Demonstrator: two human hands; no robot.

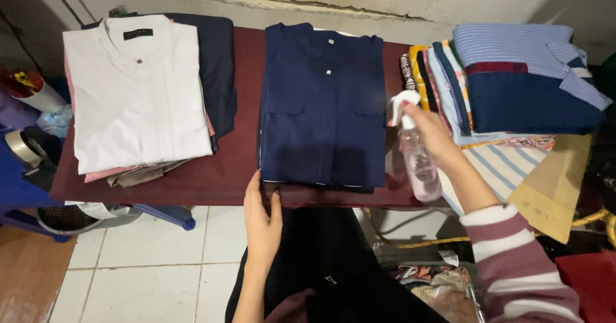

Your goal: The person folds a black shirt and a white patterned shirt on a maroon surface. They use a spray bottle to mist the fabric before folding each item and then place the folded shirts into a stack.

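A folded navy shirt (323, 104) lies in the middle of a maroon-covered table (231, 169). My right hand (431, 132) grips a clear pink spray bottle (418, 162) with a white nozzle, held at the shirt's right edge and pointed toward it. My left hand (261, 219) rests flat with fingers apart at the table's near edge, just below the shirt's bottom left corner.
A stack of folded shirts topped by a white one (136, 88) sits at the left. A tall pile of striped and coloured shirts (513, 82) stands at the right. Yellow fabric (552, 188) hangs off the right side. Tiled floor (147, 265) lies below.
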